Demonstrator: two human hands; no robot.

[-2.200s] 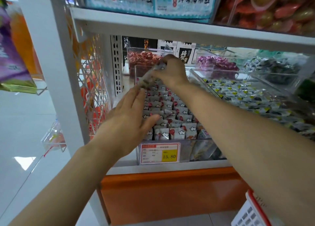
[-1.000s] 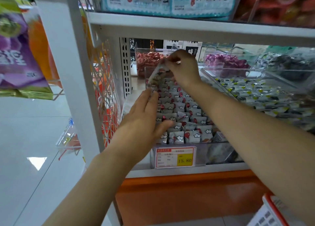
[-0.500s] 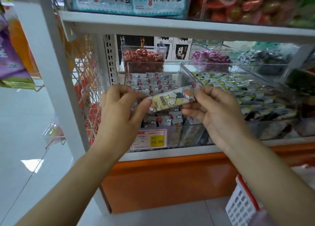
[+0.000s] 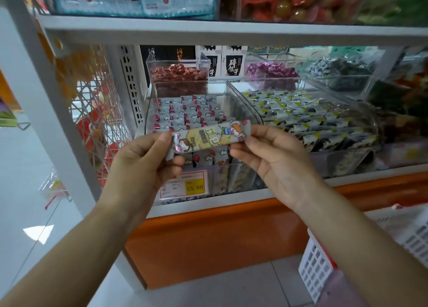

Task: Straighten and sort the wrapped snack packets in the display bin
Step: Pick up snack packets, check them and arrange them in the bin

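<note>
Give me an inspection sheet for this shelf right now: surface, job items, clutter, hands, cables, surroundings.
Surface: white shelf carrying clear bins.
Job's things: long yellow packet held in front of the display bin; small grey packets inside stand in rows.
Clutter: nothing seen.
Grippers: left hand pinches the packet's left end, right hand its right end.
Cables: nothing seen.
Surroundings: price tag on the bin front, white basket low at right.
</note>
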